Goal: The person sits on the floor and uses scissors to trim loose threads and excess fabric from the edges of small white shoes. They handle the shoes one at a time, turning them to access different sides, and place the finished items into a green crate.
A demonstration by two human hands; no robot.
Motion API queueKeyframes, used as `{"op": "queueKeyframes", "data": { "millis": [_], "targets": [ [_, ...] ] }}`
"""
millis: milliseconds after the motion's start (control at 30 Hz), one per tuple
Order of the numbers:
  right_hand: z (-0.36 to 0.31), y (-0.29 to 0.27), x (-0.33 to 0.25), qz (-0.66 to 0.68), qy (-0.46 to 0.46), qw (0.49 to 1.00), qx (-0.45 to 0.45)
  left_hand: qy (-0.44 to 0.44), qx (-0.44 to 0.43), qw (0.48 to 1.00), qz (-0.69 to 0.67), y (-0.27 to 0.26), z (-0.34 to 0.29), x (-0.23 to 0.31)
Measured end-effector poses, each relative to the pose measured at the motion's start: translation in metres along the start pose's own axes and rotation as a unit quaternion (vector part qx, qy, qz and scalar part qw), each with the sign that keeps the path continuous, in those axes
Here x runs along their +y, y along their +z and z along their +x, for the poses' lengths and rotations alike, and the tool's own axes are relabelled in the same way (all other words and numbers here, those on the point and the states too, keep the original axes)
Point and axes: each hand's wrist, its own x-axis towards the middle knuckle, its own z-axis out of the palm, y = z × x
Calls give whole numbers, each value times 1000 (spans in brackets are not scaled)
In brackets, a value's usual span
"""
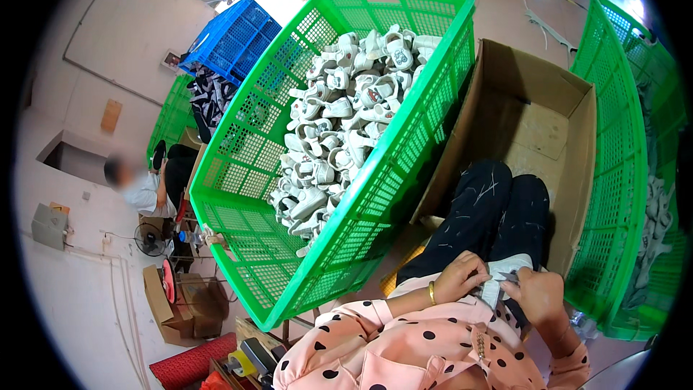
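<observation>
Together, both hands [460, 279] hold a white piece [511, 265].

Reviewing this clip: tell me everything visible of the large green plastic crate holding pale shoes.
The large, open-topped, bright green plastic crate looks rigid, with grid-perforated walls and a smooth rim. It runs diagonally across the picture, left of the open brown cardboard box; whether they touch is unclear. A loose heap of pale strap shoes lies inside. Something tan is attached at its left corner. Its support is mostly hidden.
</observation>
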Motion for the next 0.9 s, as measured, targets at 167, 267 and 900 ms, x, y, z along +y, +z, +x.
{"op": "queueKeyframes", "data": {
  "millis": [167, 267, 900],
  "targets": [
    [-4, -4, -2, -37, -26, 999, -10, -22, 6, 1000, -13, 6, -5, 5],
    [-5, -4, -7, -48, -37, 998, -17, -35, 10, 999, -24, 7, -10, 5],
    [-2, -36, -10, -32, -103, 994, 14, -155, 56, 973, -163, 0, -9, 34]
  ]
}}
